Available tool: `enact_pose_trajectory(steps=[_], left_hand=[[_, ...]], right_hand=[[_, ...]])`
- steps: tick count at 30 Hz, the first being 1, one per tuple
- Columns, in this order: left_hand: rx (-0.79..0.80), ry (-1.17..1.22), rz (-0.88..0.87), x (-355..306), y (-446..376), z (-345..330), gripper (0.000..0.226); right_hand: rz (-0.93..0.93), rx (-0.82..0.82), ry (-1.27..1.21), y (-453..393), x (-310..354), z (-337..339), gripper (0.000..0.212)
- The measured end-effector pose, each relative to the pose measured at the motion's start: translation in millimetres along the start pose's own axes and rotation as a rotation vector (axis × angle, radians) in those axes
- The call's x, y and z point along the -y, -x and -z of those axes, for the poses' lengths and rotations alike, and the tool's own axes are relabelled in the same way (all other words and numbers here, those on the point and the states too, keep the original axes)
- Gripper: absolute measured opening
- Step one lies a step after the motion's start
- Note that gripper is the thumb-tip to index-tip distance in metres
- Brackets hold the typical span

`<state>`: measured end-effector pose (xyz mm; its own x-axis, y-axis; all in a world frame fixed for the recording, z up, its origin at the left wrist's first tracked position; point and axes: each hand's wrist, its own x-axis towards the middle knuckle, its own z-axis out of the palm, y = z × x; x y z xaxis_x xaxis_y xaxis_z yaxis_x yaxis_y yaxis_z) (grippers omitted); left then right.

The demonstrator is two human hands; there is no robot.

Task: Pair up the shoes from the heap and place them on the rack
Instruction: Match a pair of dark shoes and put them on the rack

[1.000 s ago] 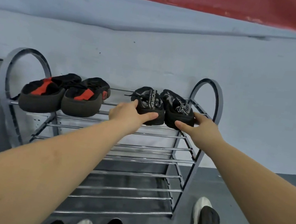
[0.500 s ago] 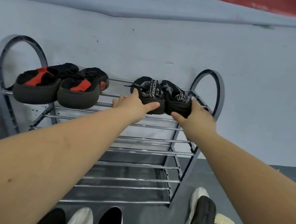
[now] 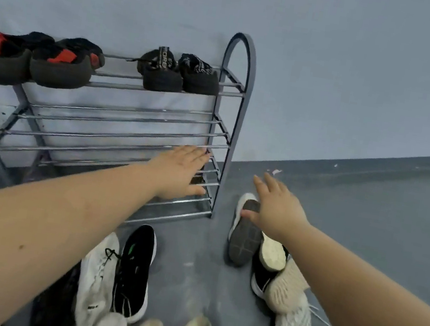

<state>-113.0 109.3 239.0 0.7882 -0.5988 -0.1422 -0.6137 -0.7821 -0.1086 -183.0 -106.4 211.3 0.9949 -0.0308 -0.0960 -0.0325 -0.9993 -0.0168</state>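
Head view shows the heap (image 3: pixel 189 293) spread over the floor (image 3: pixel 366 227) from about six o'clock round to four o'clock of the frame, and the rack (image 3: pixel 230 126) standing against the wall (image 3: pixel 334 69) at ten o'clock. Two pairs already sit on its top shelf: a black pair with lettering (image 3: pixel 178 73) near the right end and a black-and-red pair (image 3: pixel 37 58) at the left. The lower shelves look bare from here.

The step in hand, as I judge it, is choosing the next pair. Nearest my right hand (image 3: pixel 276 208) is an upturned shoe with a grey sole (image 3: pixel 244 237), lying just beside the rack's right foot with other pale shoes piled against it toward five o'clock. To do this well I should fix on one shoe first, then scan for its true mate by sole and colour before lifting, since a white sneaker (image 3: pixel 96 279) and a black sneaker (image 3: pixel 135 271) lie side by side at six o'clock and are plainly not a match.

My right grip is spread, fingers straight and pointing toward eleven o'clock, the thumb over the grey sole's toe; I cannot tell whether it touches. My left hand (image 3: pixel 178 174) is likewise flat and holding nothing, palm down in front of the rack's lower rails, arm stretched long from eight o'clock.
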Motion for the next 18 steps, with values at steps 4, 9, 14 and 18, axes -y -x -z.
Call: enact_pose_trajectory(steps=[4, 9, 14, 18], left_hand=[[0.118, 0.051, -0.046, -54, -4, -36, 0.083], [0.209, 0.048, -0.114, -100, -12, -66, 0.081], [0.245, 0.064, -0.114, -121, -35, -82, 0.08], [0.273, 0.071, -0.11, -128, -55, -102, 0.08]], right_hand=[[-0.086, 0.123, -0.011, 42, -30, -56, 0.085], [-0.172, 0.232, -0.036, 69, -60, -97, 0.084], [-0.191, 0.276, -0.057, 66, -84, -114, 0.084], [-0.207, 0.314, -0.065, 53, -97, -133, 0.083]])
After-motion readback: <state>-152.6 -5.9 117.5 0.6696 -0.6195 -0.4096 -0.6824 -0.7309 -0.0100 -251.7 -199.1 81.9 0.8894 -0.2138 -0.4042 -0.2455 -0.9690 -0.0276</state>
